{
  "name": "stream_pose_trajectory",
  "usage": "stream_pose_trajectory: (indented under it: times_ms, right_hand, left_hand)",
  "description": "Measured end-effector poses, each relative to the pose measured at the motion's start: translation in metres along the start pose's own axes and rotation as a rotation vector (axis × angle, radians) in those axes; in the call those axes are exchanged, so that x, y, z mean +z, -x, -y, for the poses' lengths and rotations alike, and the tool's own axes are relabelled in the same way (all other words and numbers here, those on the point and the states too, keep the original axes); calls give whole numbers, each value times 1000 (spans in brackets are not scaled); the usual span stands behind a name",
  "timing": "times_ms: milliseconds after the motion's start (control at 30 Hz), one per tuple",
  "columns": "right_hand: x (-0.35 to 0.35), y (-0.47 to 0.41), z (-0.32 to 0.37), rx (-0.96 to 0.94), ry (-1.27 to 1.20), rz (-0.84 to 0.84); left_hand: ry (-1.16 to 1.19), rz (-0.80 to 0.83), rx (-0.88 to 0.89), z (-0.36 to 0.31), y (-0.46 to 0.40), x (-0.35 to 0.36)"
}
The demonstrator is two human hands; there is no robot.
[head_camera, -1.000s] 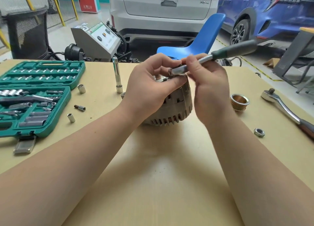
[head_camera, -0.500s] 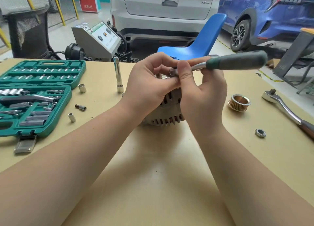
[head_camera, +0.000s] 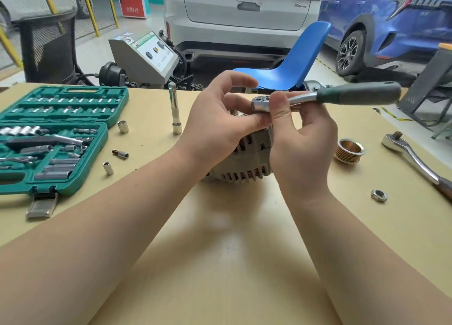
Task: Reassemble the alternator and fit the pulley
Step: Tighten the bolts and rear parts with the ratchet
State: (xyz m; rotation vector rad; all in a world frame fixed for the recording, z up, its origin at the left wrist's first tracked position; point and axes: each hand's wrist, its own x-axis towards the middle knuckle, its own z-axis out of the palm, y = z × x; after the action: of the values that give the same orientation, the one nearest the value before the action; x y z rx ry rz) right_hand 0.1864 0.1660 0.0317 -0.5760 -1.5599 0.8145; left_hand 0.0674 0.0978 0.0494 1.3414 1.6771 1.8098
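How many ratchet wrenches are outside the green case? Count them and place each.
2. A green-handled ratchet in the right hand above the alternator; a chrome ratchet lying at far right. The case may hide more.

A tan table [head_camera: 220,263] carries everything. At its left edge lies an open green socket case [head_camera: 52,138], with three loose sockets [head_camera: 123,126] and a small bit [head_camera: 120,154] beside it. An extension bar [head_camera: 175,109] stands upright near the middle, just left of the alternator [head_camera: 247,163]. To the right — a grooved pulley [head_camera: 349,151], a nut [head_camera: 378,195] and a big ratchet [head_camera: 415,160], all apart.
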Motion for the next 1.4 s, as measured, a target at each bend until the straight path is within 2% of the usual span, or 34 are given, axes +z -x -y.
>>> stream_pose_trajectory:
  times_ms: [67, 167, 233, 300, 367, 467, 533, 600, 700, 767, 800, 900, 1033, 1100, 1167, 1300, 1333, 1400]
  right_hand:
    - [-2, -10, -3, 62, -139, 88]
    - [-11, -36, -7, 379, -477, 316]
    - [-14, -44, -9, 497, -538, 430]
    - [-11, -41, -11, 459, -511, 402]
    - [-6, -28, -6, 326, -432, 254]
    - [1, -4, -1, 73, -131, 15]
    - [4, 5, -1, 3, -49, -58]
    - [4, -1, 0, 46, -166, -18]
    - [-4, -33, -3, 321, -425, 238]
    - [-9, -43, -6, 496, -487, 405]
    - [-9, -44, -8, 507, -471, 423]
    - [-5, -30, -5, 362, -441, 273]
    - [5, -3, 0, 51, -40, -30]
    - [7, 0, 2, -40, 23, -82]
    - [5, -12, 0, 3, -73, 18]
    - [-8, -42, -2, 451, -504, 371]
    - [-10, -43, -3, 498, -525, 398]
    - [-7, -37, -3, 453, -523, 342]
  left_hand:
    - [3, 4, -30, 0, -1, -2]
    - [6, 6, -59, -1, -3, -3]
    - [5, 12, -62, -2, -3, -4]
    - [-3, 26, -59, -3, -3, -5]
    - [-9, 40, -53, -3, -2, -5]
    - [-6, 38, -44, -3, -2, -3]
    - [7, 38, -41, -2, -2, -3]
    - [0, 38, -46, -2, -2, -3]
    - [-31, 43, -59, -2, -4, -6]
    - [-33, 50, -60, -2, -4, -6]
    - [-32, 53, -58, -2, -4, -6]
    - [-20, 54, -56, 0, -3, -5]
    - [57, 20, -59, 0, -3, -6]
    - [55, 28, -58, 0, -3, -6]
    - [42, 37, -61, 1, -3, -5]
    - [17, 48, -63, 1, -3, -4]
    - [26, 50, -64, 0, -3, -4]
    - [18, 47, -60, 1, -3, -3]
